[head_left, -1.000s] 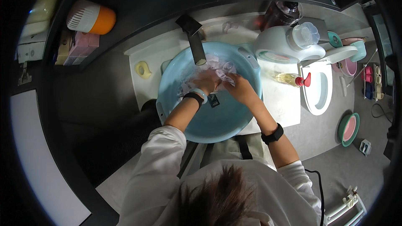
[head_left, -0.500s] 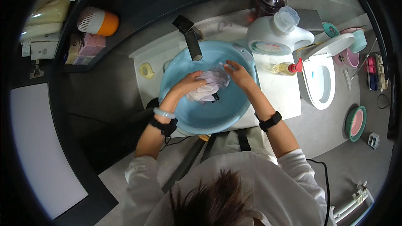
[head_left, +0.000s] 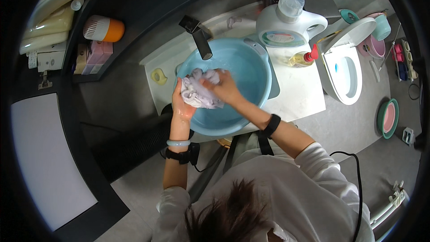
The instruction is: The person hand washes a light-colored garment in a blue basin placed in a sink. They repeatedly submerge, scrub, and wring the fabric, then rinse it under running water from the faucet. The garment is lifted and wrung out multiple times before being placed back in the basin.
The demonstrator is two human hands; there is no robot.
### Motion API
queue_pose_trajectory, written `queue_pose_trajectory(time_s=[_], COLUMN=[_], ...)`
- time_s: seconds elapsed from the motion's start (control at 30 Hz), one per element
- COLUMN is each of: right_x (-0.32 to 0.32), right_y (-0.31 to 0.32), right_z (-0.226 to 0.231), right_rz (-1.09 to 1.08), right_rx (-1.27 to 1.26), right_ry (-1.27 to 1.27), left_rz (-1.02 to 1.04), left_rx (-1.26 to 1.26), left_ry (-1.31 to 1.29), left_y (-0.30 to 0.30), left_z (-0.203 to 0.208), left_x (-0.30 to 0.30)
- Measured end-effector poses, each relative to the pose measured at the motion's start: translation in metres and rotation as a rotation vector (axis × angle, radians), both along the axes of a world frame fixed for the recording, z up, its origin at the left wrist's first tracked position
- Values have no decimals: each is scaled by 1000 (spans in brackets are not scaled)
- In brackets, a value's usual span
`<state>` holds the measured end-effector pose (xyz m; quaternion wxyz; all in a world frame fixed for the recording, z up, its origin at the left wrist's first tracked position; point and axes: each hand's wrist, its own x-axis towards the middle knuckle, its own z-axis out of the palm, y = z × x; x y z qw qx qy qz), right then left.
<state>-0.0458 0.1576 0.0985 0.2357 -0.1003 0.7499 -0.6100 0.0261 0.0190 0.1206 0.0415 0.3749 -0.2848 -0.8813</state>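
A wet, bunched pale lilac-and-white cloth [head_left: 200, 93] is held over the left side of a light blue basin [head_left: 215, 125]. My left hand [head_left: 182, 108] supports the bundle from beneath and the left, its palm turned up and the fingers curled round the edge. From the right, my right hand [head_left: 225, 88] grips the top of the bundle; its fingertips are partly lost in the folds. The black faucet [head_left: 201, 45] reaches over the basin's far rim, just beyond the cloth. Water lies in the basin.
Right of the basin on the white counter [head_left: 309, 94] stand a white detergent jug [head_left: 282, 29] and a red-topped pump bottle [head_left: 303, 58]. A yellow ring-shaped item [head_left: 158, 76] lies at the left. The toilet [head_left: 347, 80] is farther right, beside stacked basins [head_left: 388, 118] against the wall.
The cloth has moved left and toward me. My right hand, formerly apart at the bundle's right, has come over onto it. My left hand has turned palm up underneath.
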Motion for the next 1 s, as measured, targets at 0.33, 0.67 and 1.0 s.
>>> queue_pose_trajectory(time_s=[0.33,0.67,1.0], right_x=[49,10,-75], right_y=[-6,6,38], right_z=[27,9,-43], right_rz=[-6,206,277], right_rx=[-6,292,459], right_ry=[447,297,-595], left_rz=[-335,-333,-603], left_rx=[219,6,-122], left_ry=[181,-173,-429], left_y=[10,26,-31], left_z=[-26,-50,-94], left_x=[-17,-17,-48])
